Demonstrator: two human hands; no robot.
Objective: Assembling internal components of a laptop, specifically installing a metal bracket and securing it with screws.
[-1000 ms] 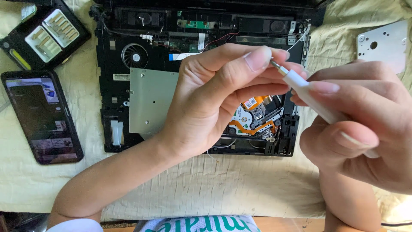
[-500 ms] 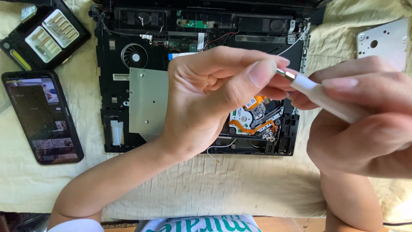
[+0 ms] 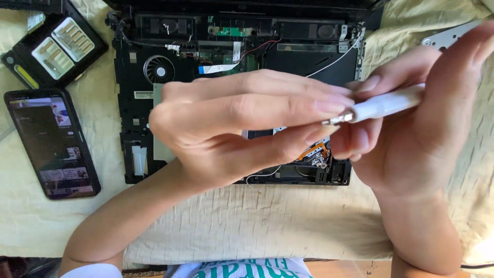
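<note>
The white screwdriver (image 3: 383,105) sits right of the frame's middle, lying nearly level with its metal tip (image 3: 337,121) pointing left. The right hand (image 3: 411,128) is wrapped around its handle, fingers curled closed on it. The left hand (image 3: 242,126) comes in from the left with its fingers stretched long and its thumb drawn in beneath, pinched together at the tip of the tool; whether a small bit or screw sits between those fingertips is hidden (the fingers cover the spot).

Both hands hover above the opened laptop (image 3: 236,98), whose black underside lies bare: a round fan (image 3: 159,69) toward the upper left, a green circuit strip (image 3: 226,31) along the top edge, thin wires, and an orange flex part (image 3: 314,152) peeking out just under the hands. Everything rests on a pale, wrinkled cloth (image 3: 257,221).

At the left edge lies a smartphone (image 3: 51,144) with its screen lit, and above it, in the upper left corner, an open black bit case (image 3: 54,49). A pale metal plate (image 3: 450,36) shows at the upper right behind the right hand.

The risk, as I judge it, lies in the pinch at the tip: anything small held there could slip from the fingertips and drop into the open chassis below, among wires and boards, where it would be hard to find. A slip of the metal tip could also prick the left fingers.
</note>
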